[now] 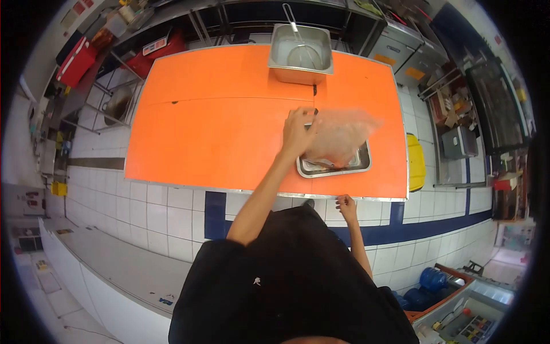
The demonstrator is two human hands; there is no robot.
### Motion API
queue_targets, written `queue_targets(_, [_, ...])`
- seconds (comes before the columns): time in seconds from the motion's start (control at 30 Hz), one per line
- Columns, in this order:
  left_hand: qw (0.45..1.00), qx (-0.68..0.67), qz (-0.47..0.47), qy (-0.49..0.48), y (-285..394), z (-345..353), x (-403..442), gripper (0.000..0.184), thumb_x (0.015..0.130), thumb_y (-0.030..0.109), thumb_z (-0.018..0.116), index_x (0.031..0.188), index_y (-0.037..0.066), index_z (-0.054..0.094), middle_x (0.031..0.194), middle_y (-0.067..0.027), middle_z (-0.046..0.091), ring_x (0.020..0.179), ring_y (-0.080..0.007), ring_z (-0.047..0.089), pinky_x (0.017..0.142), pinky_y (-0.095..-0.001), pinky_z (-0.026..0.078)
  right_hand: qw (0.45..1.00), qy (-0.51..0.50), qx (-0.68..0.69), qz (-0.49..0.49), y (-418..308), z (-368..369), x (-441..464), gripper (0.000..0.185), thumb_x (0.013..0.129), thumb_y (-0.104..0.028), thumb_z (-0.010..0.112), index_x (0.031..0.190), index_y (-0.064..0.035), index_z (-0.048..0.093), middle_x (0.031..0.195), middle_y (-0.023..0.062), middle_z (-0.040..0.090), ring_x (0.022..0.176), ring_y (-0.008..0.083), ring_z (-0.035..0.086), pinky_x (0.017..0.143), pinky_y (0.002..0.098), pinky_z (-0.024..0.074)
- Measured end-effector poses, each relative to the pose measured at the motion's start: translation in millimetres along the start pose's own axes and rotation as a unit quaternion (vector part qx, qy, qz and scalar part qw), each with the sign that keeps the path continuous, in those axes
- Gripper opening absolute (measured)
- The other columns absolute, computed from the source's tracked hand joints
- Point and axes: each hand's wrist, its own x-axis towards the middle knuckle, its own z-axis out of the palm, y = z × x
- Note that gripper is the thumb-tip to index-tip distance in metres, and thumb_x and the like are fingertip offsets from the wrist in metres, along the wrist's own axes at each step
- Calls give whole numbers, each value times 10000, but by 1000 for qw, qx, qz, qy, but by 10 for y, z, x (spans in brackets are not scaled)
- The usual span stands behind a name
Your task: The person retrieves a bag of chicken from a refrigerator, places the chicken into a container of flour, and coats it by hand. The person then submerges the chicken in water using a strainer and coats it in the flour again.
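My left hand [299,131] reaches over the orange table [217,137], its fingers closed on the left side of a clear plastic bag [339,135]. Motion blurs the bag, and its contents are hard to make out; something reddish shows low down in it. Beneath the bag is a shallow metal tray [362,159], partly covered by it. At the table's near edge hangs my right hand [346,205], fingers curled in, with nothing visible in them. It is apart from both bag and tray.
A deep steel pan [301,75] holding a long-handled wire strainer [303,56] stands at the table's far side. Something yellow [415,162] is beside the right edge. Shelves and red containers line the far left; a grey-topped counter [114,264] runs behind me.
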Motion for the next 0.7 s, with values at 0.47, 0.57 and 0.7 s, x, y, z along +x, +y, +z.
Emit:
queue_targets(0.47, [880,-32,-469,-74,-1741,-1715,-4260,389,897,399,574,1038,53,682,1028,-143,688,992,-311,640,851,-374,491,867,-365,-305,-150,-826,1783,-393,164,881,-201,595,959,-61,632,857,135,696,751,275,681,702,389,521])
queue_targets(0.57, [645,145,-748,-59,-1809,-1805,-6671,351,865,199,490,1127,26,647,1165,-191,635,1039,-298,633,931,-389,482,794,-462,-346,-190,-1081,2165,-480,164,874,-178,598,962,-42,627,858,142,681,760,259,672,708,377,519])
queue_targets(0.7, [491,-86,-820,283,-567,-1724,-7560,312,875,243,561,1105,52,650,949,-184,702,874,-282,687,705,-402,538,666,-583,-382,-266,-848,2540,-143,206,887,-196,591,976,-14,626,858,152,672,772,262,663,717,358,515])
